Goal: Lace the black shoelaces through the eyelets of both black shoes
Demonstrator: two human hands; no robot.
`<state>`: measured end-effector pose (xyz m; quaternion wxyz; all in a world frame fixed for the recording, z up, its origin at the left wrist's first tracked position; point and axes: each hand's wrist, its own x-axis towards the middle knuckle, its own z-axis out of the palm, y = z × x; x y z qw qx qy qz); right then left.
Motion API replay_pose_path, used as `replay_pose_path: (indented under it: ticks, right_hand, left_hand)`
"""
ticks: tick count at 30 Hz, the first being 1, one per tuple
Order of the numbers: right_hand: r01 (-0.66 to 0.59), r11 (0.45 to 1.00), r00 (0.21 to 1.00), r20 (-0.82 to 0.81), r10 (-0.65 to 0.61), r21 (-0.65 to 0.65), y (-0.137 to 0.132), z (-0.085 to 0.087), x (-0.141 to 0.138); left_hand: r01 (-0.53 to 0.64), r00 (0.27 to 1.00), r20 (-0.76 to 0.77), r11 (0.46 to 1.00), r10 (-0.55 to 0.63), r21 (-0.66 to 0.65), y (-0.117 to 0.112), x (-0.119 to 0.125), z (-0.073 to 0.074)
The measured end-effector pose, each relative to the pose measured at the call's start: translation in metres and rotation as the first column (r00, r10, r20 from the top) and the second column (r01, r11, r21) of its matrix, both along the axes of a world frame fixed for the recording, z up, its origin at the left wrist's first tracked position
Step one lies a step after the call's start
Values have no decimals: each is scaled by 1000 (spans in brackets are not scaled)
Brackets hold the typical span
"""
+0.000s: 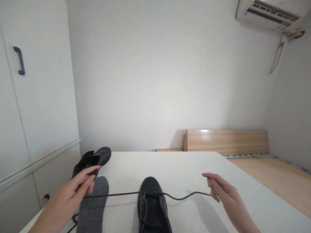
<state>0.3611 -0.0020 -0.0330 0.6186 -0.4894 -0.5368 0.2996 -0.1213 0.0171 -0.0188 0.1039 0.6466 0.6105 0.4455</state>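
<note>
A black shoe (153, 207) lies on the white table in front of me, toe pointing away and its tongue area open. A black shoelace (123, 194) crosses the shoe's front at the eyelets and stretches out to both sides. My left hand (70, 194) is closed on the lace's left part, over a grey insole (93, 207); the lace's loose end shows below the wrist. On the right, my right hand (222, 192) pinches the other part of the lace above the table, where it hangs in a slight wave.
A second black shoe (91, 160) rests at the table's far left, just beyond my left hand. White cabinet doors (43, 97) stand along the left side. Past the table's right edge is a wooden bed frame (225, 141). The white table (184, 168) spans the foreground.
</note>
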Motion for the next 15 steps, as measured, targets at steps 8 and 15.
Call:
replay_pose_path:
  ticks: [8,15]
  right_hand:
    - [-354,899,863,280,420,-257,-7,5,-93]
    - [-308,947,668,688,285,-94,-1,4,-109]
  left_hand:
    - [403,843,-293,890,-451,-212,-11,92,26]
    - [387,793,-395,885,-463,-260,-12,114,13]
